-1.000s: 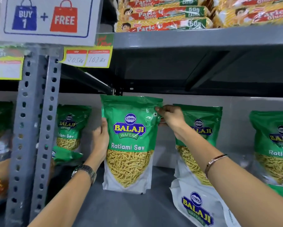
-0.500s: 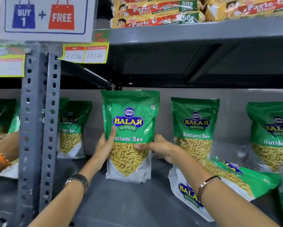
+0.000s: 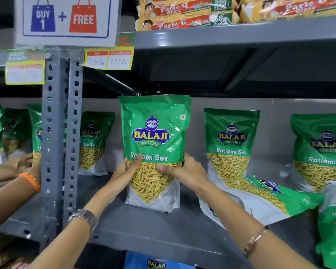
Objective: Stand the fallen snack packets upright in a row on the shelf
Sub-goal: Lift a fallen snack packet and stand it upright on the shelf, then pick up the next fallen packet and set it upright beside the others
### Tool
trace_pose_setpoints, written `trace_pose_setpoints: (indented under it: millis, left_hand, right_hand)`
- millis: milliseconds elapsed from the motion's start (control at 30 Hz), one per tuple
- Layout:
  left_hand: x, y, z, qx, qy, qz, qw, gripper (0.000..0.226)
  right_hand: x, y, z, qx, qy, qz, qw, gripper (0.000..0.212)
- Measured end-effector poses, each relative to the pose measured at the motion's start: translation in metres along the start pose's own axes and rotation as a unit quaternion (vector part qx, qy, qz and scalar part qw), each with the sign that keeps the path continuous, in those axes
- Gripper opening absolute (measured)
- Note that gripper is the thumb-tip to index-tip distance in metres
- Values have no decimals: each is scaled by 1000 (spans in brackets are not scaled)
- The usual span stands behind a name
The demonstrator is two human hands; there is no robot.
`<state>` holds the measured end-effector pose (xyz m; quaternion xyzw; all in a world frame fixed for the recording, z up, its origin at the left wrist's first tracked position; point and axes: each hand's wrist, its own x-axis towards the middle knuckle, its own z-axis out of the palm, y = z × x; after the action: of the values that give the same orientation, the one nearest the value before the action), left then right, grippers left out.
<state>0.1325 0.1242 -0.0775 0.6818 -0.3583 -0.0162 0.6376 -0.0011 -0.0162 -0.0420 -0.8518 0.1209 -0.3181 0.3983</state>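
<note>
A green Balaji Ratlami Sev packet (image 3: 155, 133) stands upright on the grey shelf (image 3: 163, 230). My left hand (image 3: 127, 171) grips its left side and my right hand (image 3: 182, 171) grips its right side, thumbs across the clear window. To its right another packet (image 3: 231, 140) stands against the back wall, and a fallen packet (image 3: 266, 199) lies flat in front of it. One more upright packet (image 3: 322, 150) is at the far right, and another packet (image 3: 94, 140) stands at the left behind the post.
A perforated grey upright post (image 3: 60, 142) divides the shelving. Another person's hands (image 3: 23, 164) handle packets in the left bay. A tipped packet (image 3: 334, 226) sits at the right edge. Biscuit packs (image 3: 182, 14) fill the shelf above, with price tags (image 3: 109, 59) hanging.
My right hand has dropped from the packet's top corner to its lower right side. The packet now stands straighter between both hands, a little further back on the shelf.
</note>
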Motion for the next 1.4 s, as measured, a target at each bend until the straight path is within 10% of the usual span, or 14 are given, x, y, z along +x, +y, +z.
trace_pose_setpoints:
  millis: [400,600,767,867,1000,1400]
  left_hand:
    - [-28,11,2,-20,23,13,999,85]
    - [-58,32,44,-108,325,246,907,56]
    - [-65,82,135,-84,86,291,949,30]
    - [-34,83,169,28,-26,84,996,40]
    - [-6,66,173,187,-211,-130,950,76]
    - [-19,60,167,28,-224,-222,948,88]
  right_hand:
    - [-34,-15,-13,0,-10,31,999,84]
    - [-60,5,-88,-142,269,-25,952,66]
    - [-81,49,-124,-238,259,114,929,79]
    - [-90,69,-125,-256,225,189,921,89]
    - [-95,80,-123,-188,218,249,925,100]
    - [-97,78,-122,48,227,248,940,88]
